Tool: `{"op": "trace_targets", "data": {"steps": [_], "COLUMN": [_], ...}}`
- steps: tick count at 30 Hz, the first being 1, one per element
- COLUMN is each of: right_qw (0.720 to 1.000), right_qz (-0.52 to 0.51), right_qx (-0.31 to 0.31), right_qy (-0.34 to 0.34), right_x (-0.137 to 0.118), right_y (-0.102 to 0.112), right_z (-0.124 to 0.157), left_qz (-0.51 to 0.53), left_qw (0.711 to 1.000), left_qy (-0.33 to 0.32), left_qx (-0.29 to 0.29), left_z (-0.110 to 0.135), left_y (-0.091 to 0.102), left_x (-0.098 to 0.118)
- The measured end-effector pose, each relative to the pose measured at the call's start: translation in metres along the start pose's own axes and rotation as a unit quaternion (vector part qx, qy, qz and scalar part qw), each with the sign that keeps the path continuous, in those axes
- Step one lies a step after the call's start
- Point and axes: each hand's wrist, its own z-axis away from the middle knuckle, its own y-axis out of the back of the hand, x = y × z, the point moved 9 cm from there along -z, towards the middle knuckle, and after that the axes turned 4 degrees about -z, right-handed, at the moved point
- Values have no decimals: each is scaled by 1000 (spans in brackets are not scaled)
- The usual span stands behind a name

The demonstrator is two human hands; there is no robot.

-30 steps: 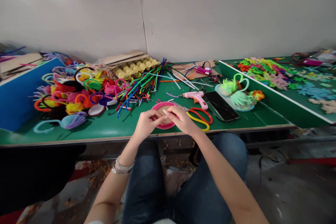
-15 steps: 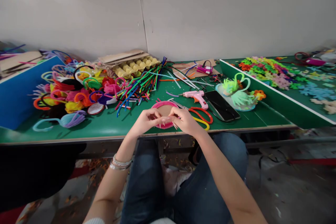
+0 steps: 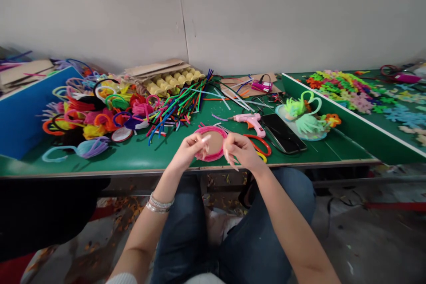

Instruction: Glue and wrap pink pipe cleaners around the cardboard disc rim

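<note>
A round disc rimmed with pink pipe cleaner is held up just above the front edge of the green table. My left hand pinches its left rim, fingers closed. On the disc's right side my right hand grips the rim, fingers curled, with a thin pale stick pointing down from it.
A pink glue gun, a black phone and red-and-yellow scissors lie just right of my hands. Loose pipe cleaners and a pile of coloured loops fill the left. A blue box stands far left. A green-and-orange craft piece sits right.
The pink-rimmed disc has been lifted off the table and tilted up between my hands. My hands have moved apart to its two sides.
</note>
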Motion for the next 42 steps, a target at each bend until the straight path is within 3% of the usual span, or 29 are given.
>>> {"op": "trace_targets", "data": {"steps": [3, 7, 10, 14, 18, 20, 23, 25, 29, 35, 38, 42], "right_qw": [999, 994, 991, 983, 970, 966, 963, 966, 966, 966, 963, 959], "right_qz": [10, 71, 123, 177, 236, 251, 266, 260, 241, 249, 261, 281], "right_qx": [48, 80, 44, 15, -45, -64, -43, 2, 74, 46, 28, 11], "right_qy": [7, -23, -37, -50, -27, -22, -10, -9, -61, -60, -55, -41], "right_x": [-15, -33, -40, -39, -41, -43, -47, -49, -37, -23, -19, -17], "right_y": [21, 46, 50, 50, 39, 36, 41, 50, 63, 49, 43, 37], "right_z": [4, 15, 23, 26, 24, 24, 25, 24, 22, 14, 12, 10], "left_qz": [8, -7, -73, -272, -437, -495, -543, -540, -477, -371, -312, -303], "left_qw": [987, 940, 921, 928, 888, 860, 830, 831, 863, 916, 941, 942], "left_qy": [-35, -105, -152, -83, -42, -38, -33, -53, -122, -130, -125, -145], "left_qx": [159, 324, 352, 240, 135, 119, 126, 125, 111, 81, 38, -27], "left_z": [3, 25, 39, 28, 14, 8, 1, -3, -2, 12, 19, 25], "left_y": [44, 102, 120, 100, 68, 56, 47, 41, 26, 6, -13, -45], "left_x": [8, 32, 48, 37, 12, 6, 6, 12, 28, 36, 39, 44]}}
